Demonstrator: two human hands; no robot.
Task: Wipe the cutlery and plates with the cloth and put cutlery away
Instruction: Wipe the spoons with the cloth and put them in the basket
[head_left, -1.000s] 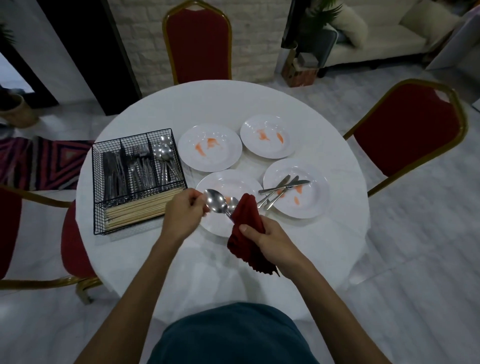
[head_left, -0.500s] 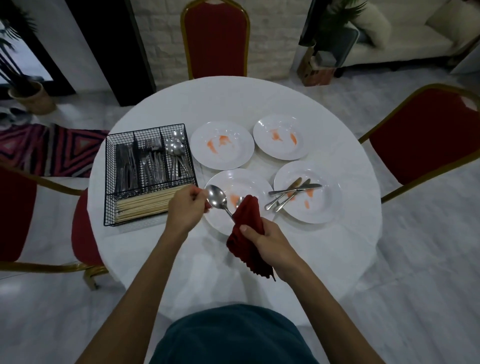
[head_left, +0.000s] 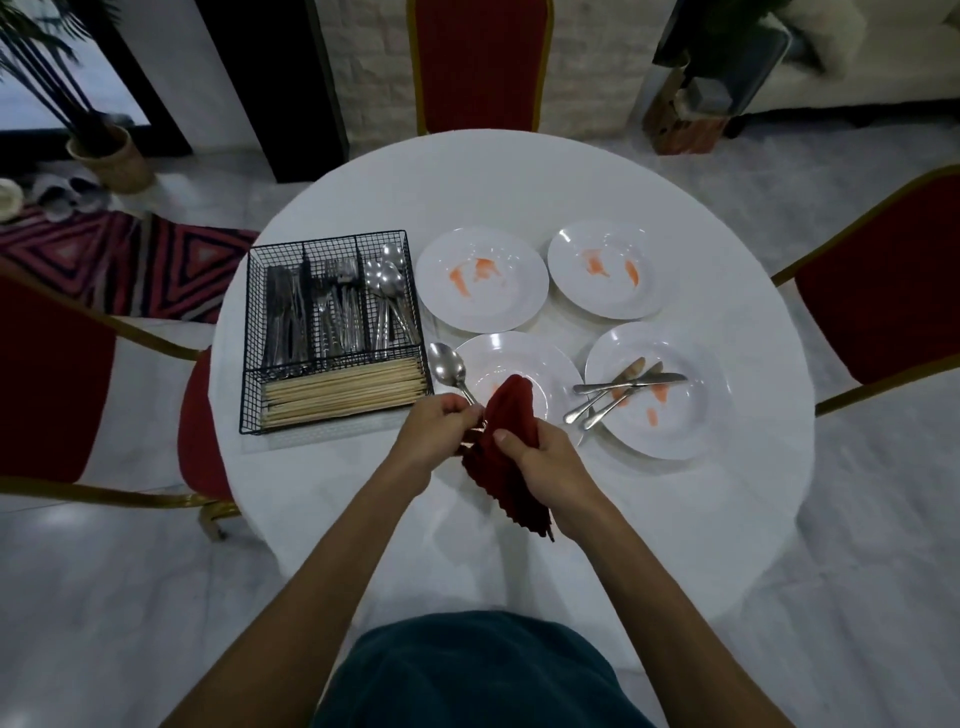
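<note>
My left hand (head_left: 435, 429) pinches the handle of a steel spoon (head_left: 448, 366), whose bowl points up and left, just beside the wire caddy. My right hand (head_left: 540, 457) grips a dark red cloth (head_left: 506, 421) that is wrapped round the spoon's handle end. Both hands hover over the near edge of a white plate (head_left: 498, 358). To the right, another stained plate (head_left: 691, 415) carries three pieces of cutlery (head_left: 623, 387). Two more plates with orange smears (head_left: 480, 278) (head_left: 605, 267) lie further back.
A black wire cutlery caddy (head_left: 332, 327) stands at the left of the round white table (head_left: 519, 187), with knives, forks and spoons in three compartments and wooden chopsticks (head_left: 343, 392) in the front one. Red chairs (head_left: 883, 312) surround the table.
The spoon's bowl has swung up and left toward the caddy. My left hand has slid from the bowl end to the handle, beside the cloth. The camera view has shifted.
</note>
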